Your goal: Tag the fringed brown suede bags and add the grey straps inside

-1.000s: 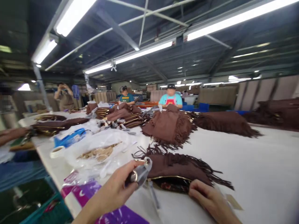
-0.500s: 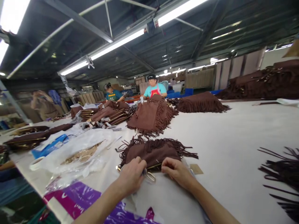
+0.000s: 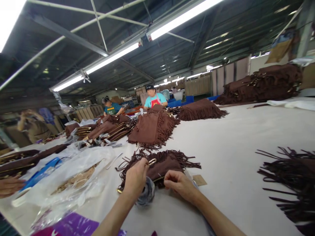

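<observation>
A brown fringed bag [image 3: 163,167] with a gold zip edge lies on the white table in front of me. My left hand [image 3: 136,178] is raised over its left part, closed on a gold metal clasp [image 3: 152,161]. Below that hand hangs a blurred bundle of clear wrap [image 3: 147,193]. At the near right edge of the bag is my right hand [image 3: 178,184], its fingers curled together; what they pinch is too small to make out. A small tan card [image 3: 199,180] lies just right of the bag.
Brown fringed pieces [image 3: 150,127] are stacked beyond the bag. Black-brown fringe [image 3: 292,180] lies at right. Plastic bags [image 3: 98,164] and a purple bag [image 3: 73,224] cover the left. Another person's hand [image 3: 11,186] reaches in at the left edge. Two people stand across the table.
My left hand has risen with the clasp, which now sits above the bag's front edge. The wrapped bundle has come into view below it. The view has shifted, and another person's hand shows at left.
</observation>
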A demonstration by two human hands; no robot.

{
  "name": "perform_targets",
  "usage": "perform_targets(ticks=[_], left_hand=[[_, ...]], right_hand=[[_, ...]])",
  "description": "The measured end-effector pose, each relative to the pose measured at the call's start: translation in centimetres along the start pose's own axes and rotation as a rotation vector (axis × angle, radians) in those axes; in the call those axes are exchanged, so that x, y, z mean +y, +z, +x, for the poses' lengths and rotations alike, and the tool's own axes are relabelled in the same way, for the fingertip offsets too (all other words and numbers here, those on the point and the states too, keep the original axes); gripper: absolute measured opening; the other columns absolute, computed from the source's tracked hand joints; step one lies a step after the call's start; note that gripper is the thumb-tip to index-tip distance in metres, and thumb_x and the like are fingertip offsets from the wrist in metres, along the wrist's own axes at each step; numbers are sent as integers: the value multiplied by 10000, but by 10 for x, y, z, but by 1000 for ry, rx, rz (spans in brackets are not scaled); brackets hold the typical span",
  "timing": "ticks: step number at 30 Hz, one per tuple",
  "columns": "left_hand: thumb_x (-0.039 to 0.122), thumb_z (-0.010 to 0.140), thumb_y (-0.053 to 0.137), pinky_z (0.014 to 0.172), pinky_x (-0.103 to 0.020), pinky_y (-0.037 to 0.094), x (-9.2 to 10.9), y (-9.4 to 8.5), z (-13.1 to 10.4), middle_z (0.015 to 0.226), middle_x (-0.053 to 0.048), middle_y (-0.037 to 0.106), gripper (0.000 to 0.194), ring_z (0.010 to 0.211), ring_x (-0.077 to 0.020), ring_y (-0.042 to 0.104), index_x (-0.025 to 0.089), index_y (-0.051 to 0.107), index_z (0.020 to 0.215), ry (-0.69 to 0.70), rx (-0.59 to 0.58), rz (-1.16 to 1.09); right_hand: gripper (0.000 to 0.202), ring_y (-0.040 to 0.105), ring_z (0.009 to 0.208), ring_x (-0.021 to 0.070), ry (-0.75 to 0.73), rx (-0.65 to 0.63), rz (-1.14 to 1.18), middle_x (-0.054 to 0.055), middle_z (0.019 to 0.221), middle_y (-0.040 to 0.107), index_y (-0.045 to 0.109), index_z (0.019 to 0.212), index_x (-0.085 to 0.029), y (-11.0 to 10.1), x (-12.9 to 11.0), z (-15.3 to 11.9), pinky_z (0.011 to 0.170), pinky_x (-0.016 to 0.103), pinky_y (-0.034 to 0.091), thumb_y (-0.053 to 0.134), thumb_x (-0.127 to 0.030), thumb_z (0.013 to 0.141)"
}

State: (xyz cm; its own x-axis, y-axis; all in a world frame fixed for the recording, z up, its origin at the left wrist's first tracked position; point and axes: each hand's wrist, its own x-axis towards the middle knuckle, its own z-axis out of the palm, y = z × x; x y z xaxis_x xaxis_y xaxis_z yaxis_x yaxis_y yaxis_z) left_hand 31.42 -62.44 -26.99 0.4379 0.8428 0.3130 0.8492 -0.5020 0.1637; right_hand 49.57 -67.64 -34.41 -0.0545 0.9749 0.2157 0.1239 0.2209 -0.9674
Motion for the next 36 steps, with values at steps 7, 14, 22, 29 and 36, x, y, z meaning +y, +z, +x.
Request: perform_targets(ticks=[7,14,22,29,36], left_hand=[[226,827,491,674,-258,418,10,44,0,725,-12,669,138,711,-179,616,203,605,752,-21,36,-417],[132,732,476,688,-267,438,-2,45,-7,740,-24,657,150,741,-180,610,194,610,713,-36,48,-444],[161,741,473,640,-271,408,3,49,-10,682,-10,557,110,677,-167,551,212,480,643,12,161,-476],[140,746,451,643,-275,420,19,51,-15,703,-23,545,167,692,-167,540,222,404,609,83,197,-523],[366,801,494,640,-268,433,17,52,-12,673,-30,597,256,682,-175,547,179,557,638,-64,35,-958]], right_hand=[[93,439,466,116,2,84,-38,-26,558,588,549,657,-195,2,-4,0,458,214,310,531,-276,699],[80,447,464,120,22,128,-95,-37,519,567,545,613,-196,7,0,3,466,218,308,526,-210,689],[105,473,510,127,-6,181,-183,-39,522,561,562,582,-188,10,5,3,503,222,325,532,-166,680],[119,480,584,152,-28,237,-196,-21,578,534,529,588,-189,15,4,4,550,244,330,528,-222,703],[161,472,583,155,-31,227,-91,-19,591,523,529,614,-188,16,3,4,554,247,342,539,-313,717]])
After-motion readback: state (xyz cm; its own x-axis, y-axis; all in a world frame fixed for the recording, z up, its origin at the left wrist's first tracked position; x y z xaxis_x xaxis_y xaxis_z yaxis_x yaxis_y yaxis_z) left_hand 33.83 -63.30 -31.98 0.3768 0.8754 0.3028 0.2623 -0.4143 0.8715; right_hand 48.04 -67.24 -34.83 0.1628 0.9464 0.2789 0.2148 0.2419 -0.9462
